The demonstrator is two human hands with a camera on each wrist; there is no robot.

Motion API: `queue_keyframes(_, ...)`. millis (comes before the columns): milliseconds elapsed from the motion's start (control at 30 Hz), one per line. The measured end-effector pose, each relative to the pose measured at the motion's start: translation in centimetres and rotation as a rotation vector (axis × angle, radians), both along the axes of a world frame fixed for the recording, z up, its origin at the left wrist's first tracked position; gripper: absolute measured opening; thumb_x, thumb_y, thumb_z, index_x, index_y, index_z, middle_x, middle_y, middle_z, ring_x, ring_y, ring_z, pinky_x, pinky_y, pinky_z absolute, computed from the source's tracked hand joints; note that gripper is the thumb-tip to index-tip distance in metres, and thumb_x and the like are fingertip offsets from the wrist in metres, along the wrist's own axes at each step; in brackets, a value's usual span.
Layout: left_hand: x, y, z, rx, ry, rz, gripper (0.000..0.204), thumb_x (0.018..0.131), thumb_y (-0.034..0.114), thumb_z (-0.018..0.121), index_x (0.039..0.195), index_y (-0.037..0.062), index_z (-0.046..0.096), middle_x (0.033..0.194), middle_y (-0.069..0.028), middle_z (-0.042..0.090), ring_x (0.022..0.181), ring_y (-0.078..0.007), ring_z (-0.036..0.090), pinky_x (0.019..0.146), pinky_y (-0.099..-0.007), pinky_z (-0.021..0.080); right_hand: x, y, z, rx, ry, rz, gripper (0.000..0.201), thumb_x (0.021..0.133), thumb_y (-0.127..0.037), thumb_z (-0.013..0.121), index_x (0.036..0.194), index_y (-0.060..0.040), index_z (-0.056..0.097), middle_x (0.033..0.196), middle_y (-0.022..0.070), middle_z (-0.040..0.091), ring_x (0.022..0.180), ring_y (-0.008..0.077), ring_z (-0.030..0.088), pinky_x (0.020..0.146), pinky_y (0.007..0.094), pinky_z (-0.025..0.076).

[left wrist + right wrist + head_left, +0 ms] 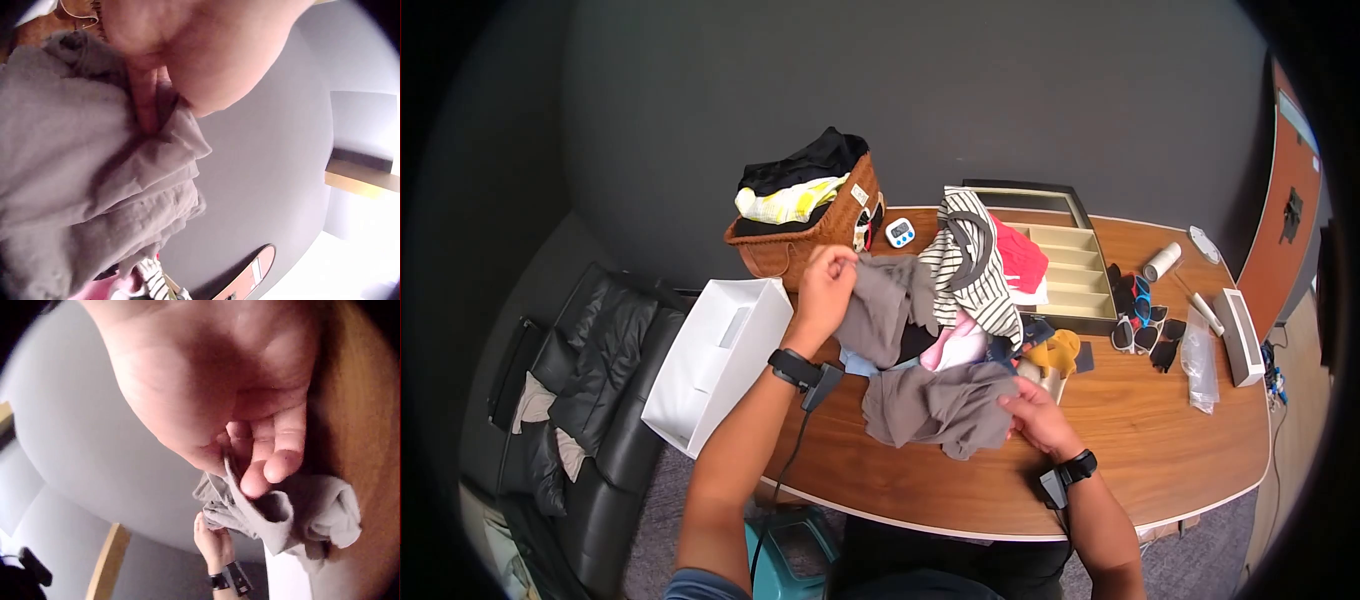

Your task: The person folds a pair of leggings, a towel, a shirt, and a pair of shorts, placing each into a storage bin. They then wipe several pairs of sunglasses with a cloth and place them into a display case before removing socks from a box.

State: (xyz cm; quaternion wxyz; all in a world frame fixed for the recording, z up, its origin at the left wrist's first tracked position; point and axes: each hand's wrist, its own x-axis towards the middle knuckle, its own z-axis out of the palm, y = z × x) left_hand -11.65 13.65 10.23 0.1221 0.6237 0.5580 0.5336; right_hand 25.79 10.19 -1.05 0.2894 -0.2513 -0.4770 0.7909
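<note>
A crumpled grey garment (940, 405) spreads between both hands over a clothes pile. My left hand (830, 285) pinches one end of it, lifted near the basket; the left wrist view shows the cloth (75, 150) hanging in folds from the fingers. On the right, my right hand (1040, 418) pinches another edge low over the table front. In the right wrist view the cloth (331, 515) runs from between thumb and fingers. Beside and under it lie a black-and-white striped top (975, 265), a pink piece (953, 343) and a mustard-yellow piece (1055, 352).
A wicker basket (800, 243) heaped with clothes stands back left, near a white box (718, 360). Behind the pile are a timer (900, 233) and a compartment case (1075, 275) with red cloth (1020, 262) over it. Sunglasses (1142, 335) lie to the right, by another white box (1240, 340).
</note>
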Motion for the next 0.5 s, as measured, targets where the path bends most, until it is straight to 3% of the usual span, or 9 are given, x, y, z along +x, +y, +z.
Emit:
queue_keyframes(67, 1.4, -0.4, 1.2, 0.083, -0.116, -0.033, 0.022, 0.089, 0.008, 0.064, 0.109, 0.0027, 0.059, 0.101, -0.0051, 0.057, 0.087, -0.0159, 0.058, 0.074, -0.0247, 0.048, 0.2, -0.2, 2.5, -0.069, 0.228, -0.266, 0.022, 0.097, -0.011, 0.056, 0.119, -0.0066, 0.055, 0.092, 0.0011, 0.066, 0.066, 0.0084, 0.063, 0.055, 0.0229, 0.052)
queue_keyframes(100, 2.6, -1.1, 1.7, -0.012, 0.031, -0.037, 0.026, 0.089, 0.010, 0.065, 0.113, 0.0040, 0.058, 0.110, -0.0068, 0.055, 0.093, -0.0168, 0.058, 0.077, -0.0254, 0.049, 0.8, 0.6, 2.7, -0.022, 0.309, -0.328, 0.027, 0.099, -0.012, 0.052, 0.126, -0.0064, 0.052, 0.100, 0.0042, 0.067, 0.079, 0.0126, 0.066, 0.067, 0.0276, 0.056)
queue_keyframes(133, 3.4, -1.7, 1.8, -0.107, 0.178, -0.042, 0.030, 0.089, 0.012, 0.067, 0.117, 0.0053, 0.057, 0.119, -0.0084, 0.053, 0.099, -0.0178, 0.058, 0.080, -0.0260, 0.050, 1.1, 0.9, 3.1, -0.022, 0.306, -0.330, 0.027, 0.099, -0.012, 0.052, 0.126, -0.0064, 0.052, 0.100, 0.0042, 0.067, 0.079, 0.0126, 0.066, 0.067, 0.0276, 0.056)
queue_keyframes(167, 3.9, -2.2, 1.3, -0.161, 0.235, -0.084, 0.037, 0.088, 0.017, 0.070, 0.121, 0.0059, 0.056, 0.130, -0.0100, 0.047, 0.110, -0.0202, 0.056, 0.085, -0.0299, 0.051, 1.0, 0.8, 5.2, -0.051, 0.398, -0.486, 0.026, 0.099, -0.012, 0.051, 0.125, -0.0062, 0.053, 0.105, 0.0054, 0.066, 0.087, 0.0148, 0.066, 0.076, 0.0307, 0.056)
queue_keyframes(200, 4.4, -2.6, 0.5, -0.088, 0.320, -0.095, 0.038, 0.087, 0.019, 0.071, 0.120, 0.0063, 0.057, 0.129, -0.0093, 0.048, 0.111, -0.0219, 0.056, 0.086, -0.0330, 0.051, 1.1, 0.8, 6.3, -0.080, 0.492, -0.645, 0.026, 0.099, -0.013, 0.051, 0.124, -0.0059, 0.054, 0.109, 0.0066, 0.066, 0.095, 0.0170, 0.066, 0.084, 0.0339, 0.056)
queue_keyframes(233, 5.2, -3.2, -0.4, -0.109, 0.362, -0.122, 0.040, 0.086, 0.021, 0.072, 0.120, 0.0052, 0.057, 0.128, -0.0100, 0.049, 0.112, -0.0236, 0.055, 0.088, -0.0345, 0.050, 1.8, 1.5, 5.3, -0.039, 0.528, -0.621, 0.025, 0.100, -0.013, 0.049, 0.122, -0.0043, 0.055, 0.115, 0.0083, 0.064, 0.109, 0.0204, 0.062, 0.096, 0.0381, 0.051)
queue_keyframes(333, 8.7, -5.6, -2.0, -0.245, 0.450, -0.281, 0.047, 0.084, 0.030, 0.074, 0.118, 0.0020, 0.058, 0.125, -0.0126, 0.052, 0.116, -0.0288, 0.053, 0.094, -0.0378, 0.046, 2.4, 3.0, 1.0, -0.054, 0.329, -0.616, 0.024, 0.099, -0.011, 0.047, 0.120, -0.0033, 0.056, 0.114, 0.0082, 0.065, 0.107, 0.0205, 0.062, 0.096, 0.0385, 0.051)
queue_keyframes(400, 10.7, -6.8, -3.5, -0.274, 0.544, -0.311, 0.055, 0.081, 0.036, 0.076, 0.120, 0.0030, 0.058, 0.123, -0.0143, 0.054, 0.116, -0.0322, 0.052, 0.097, -0.0386, 0.044, 1.9, 2.9, 0.7, -0.040, 0.324, -0.580, 0.025, 0.098, -0.008, 0.047, 0.121, -0.0026, 0.056, 0.115, 0.0083, 0.064, 0.106, 0.0194, 0.063, 0.096, 0.0365, 0.050)
queue_keyframes(500, 11.7, -7.1, -5.5, -0.200, 0.763, -0.286, 0.041, 0.082, 0.032, 0.073, 0.111, 0.0045, 0.062, 0.115, -0.0109, 0.057, 0.111, -0.0324, 0.053, 0.093, -0.0398, 0.045, 1.7, 2.8, 1.1, 0.085, 0.237, -0.528, 0.028, 0.095, -0.003, 0.050, 0.122, -0.0008, 0.057, 0.116, 0.0084, 0.065, 0.104, 0.0167, 0.062, 0.093, 0.0316, 0.049)
